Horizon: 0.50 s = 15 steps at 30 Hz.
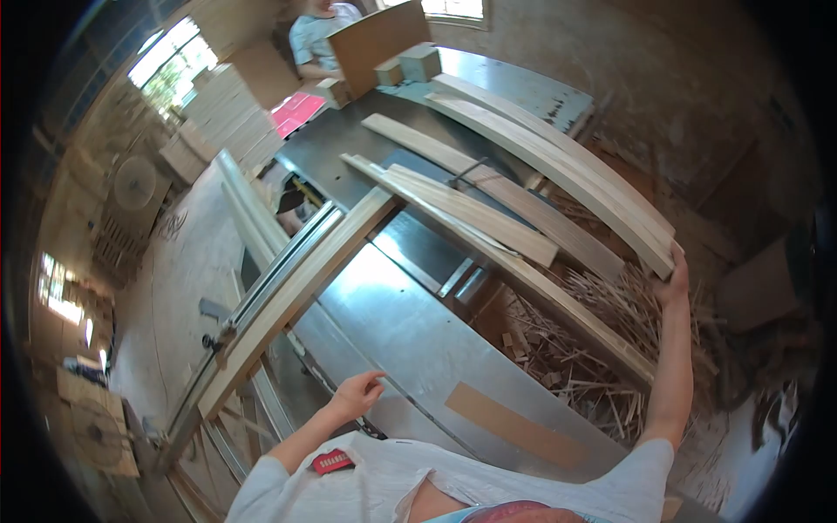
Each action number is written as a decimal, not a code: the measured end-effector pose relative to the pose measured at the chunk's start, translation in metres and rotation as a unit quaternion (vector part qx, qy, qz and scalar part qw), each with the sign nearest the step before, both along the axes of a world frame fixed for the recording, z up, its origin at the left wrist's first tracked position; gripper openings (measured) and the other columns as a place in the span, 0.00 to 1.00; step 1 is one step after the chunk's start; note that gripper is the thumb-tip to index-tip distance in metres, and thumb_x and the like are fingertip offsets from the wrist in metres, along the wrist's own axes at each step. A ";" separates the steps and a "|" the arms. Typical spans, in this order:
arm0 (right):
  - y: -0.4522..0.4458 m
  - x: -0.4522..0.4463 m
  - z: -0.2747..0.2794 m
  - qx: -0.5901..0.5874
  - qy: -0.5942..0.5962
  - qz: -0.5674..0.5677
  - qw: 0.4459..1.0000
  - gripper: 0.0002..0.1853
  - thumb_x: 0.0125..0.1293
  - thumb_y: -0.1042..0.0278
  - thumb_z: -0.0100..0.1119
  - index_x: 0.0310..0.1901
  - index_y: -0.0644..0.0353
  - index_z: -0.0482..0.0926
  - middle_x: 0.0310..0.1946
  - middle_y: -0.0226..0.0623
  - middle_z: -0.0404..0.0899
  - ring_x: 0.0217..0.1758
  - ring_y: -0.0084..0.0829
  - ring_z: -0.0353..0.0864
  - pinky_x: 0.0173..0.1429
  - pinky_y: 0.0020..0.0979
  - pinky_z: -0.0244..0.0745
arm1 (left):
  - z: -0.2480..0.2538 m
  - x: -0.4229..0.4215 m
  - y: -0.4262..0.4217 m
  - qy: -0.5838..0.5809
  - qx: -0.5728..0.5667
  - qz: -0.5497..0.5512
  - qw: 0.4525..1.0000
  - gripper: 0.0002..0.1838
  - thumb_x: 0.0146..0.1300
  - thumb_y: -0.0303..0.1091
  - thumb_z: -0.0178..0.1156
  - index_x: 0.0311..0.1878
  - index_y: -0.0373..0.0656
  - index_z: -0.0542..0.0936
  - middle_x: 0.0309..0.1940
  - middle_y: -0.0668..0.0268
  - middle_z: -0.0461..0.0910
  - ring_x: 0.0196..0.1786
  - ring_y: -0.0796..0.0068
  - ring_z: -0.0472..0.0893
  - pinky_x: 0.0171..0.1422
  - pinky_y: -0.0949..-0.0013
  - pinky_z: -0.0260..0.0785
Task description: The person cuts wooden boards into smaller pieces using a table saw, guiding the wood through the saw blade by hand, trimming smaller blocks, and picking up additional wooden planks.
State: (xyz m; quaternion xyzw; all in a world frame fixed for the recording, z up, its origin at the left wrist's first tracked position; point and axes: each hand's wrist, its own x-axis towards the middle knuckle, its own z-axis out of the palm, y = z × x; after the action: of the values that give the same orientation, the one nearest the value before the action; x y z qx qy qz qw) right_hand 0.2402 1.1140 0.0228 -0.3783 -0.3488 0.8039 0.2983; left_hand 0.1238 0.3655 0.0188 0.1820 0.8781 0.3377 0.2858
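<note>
At the right, my right hand (673, 277) is closed around the near end of a pair of long pale wooden boards (558, 157). The boards lie side by side and reach across the far part of the metal saw table (384, 288). Over the table's near left part is my left hand (357, 394), empty, its fingers loosely bent and a little apart. A long timber bar (296, 301) lies along the sliding fence (279, 279), beyond that hand. A flat brown strip (514, 424) rests on the metal close to my body.
More wooden strips (488, 218) lie across the table's middle, by a dark metal bracket (467, 173). Offcuts and splinters (593, 349) heap up at the right. A co-worker (318, 44) stands at the far end beside a brown panel (379, 44). Wood stacks (222, 109) stand at the back left.
</note>
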 end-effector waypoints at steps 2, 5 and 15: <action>-0.035 0.006 0.027 0.018 0.016 0.029 0.999 0.23 0.73 0.47 0.67 0.63 0.44 0.76 0.55 0.28 0.81 0.54 0.28 0.80 0.47 0.37 0.74 | 0.005 -0.003 0.016 0.006 0.024 -0.032 0.999 0.18 0.73 0.34 0.65 0.63 0.41 0.81 0.40 0.58 0.88 0.41 0.65 0.87 0.49 0.63 0.79; -0.103 0.013 0.056 0.051 0.034 0.058 0.996 0.26 0.73 0.44 0.65 0.65 0.49 0.77 0.58 0.28 0.83 0.56 0.30 0.82 0.51 0.38 0.77 | 0.019 -0.008 0.060 -0.023 0.075 -0.090 0.993 0.23 0.74 0.41 0.65 0.67 0.42 0.77 0.42 0.57 0.89 0.45 0.61 0.88 0.53 0.60 0.79; -0.318 0.000 0.090 0.003 0.091 0.115 0.989 0.28 0.78 0.49 0.62 0.68 0.60 0.74 0.60 0.39 0.83 0.57 0.36 0.87 0.54 0.41 0.91 | 0.088 -0.011 0.208 -0.299 0.297 -0.045 0.906 0.39 0.74 0.70 0.58 0.70 0.44 0.75 0.60 0.67 0.81 0.59 0.71 0.79 0.66 0.63 0.73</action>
State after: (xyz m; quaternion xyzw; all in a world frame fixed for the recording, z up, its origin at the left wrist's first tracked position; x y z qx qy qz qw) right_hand 0.2404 0.7962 0.1129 -0.2602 -0.3637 0.8629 0.2356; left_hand 0.1130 0.5733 0.1066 0.1880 0.6018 0.6080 0.4825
